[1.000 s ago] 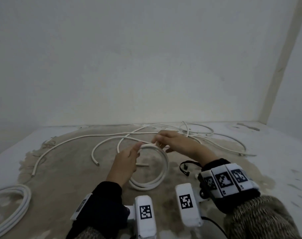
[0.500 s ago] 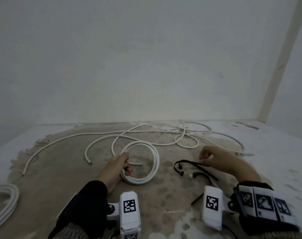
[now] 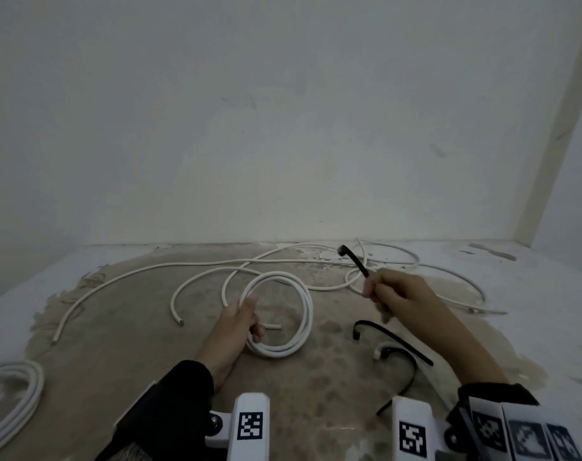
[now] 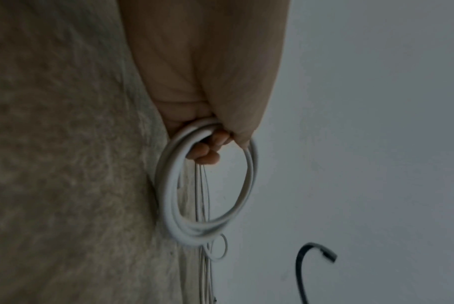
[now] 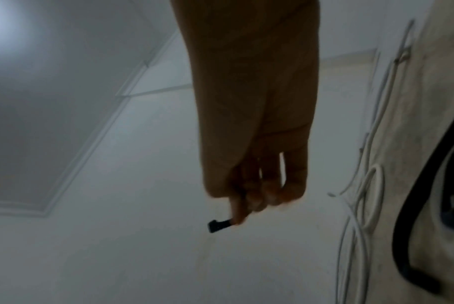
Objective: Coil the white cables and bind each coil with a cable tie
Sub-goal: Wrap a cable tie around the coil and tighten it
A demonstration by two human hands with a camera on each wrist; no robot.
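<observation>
A white cable coil (image 3: 296, 314) stands on edge on the stained brown surface. My left hand (image 3: 239, 322) grips its left side, fingers curled through the loops; the left wrist view shows the same coil (image 4: 174, 185) with my fingers (image 4: 208, 152) round it. My right hand (image 3: 392, 294), raised to the right of the coil, pinches a black cable tie (image 3: 354, 261) whose head points up and away. In the right wrist view the tie's head (image 5: 217, 225) sticks out past my fingertips (image 5: 252, 202).
Loose white cables (image 3: 283, 261) sprawl across the back of the surface. Two more black cable ties (image 3: 392, 336) and a white one (image 3: 382, 349) lie at the right front. Another white cable bundle (image 3: 13, 404) lies at the far left edge. A wall closes the back.
My right hand left the coil, reached down to the ties at the right and has lifted one black tie. My left hand has kept hold of the coil, now set on edge.
</observation>
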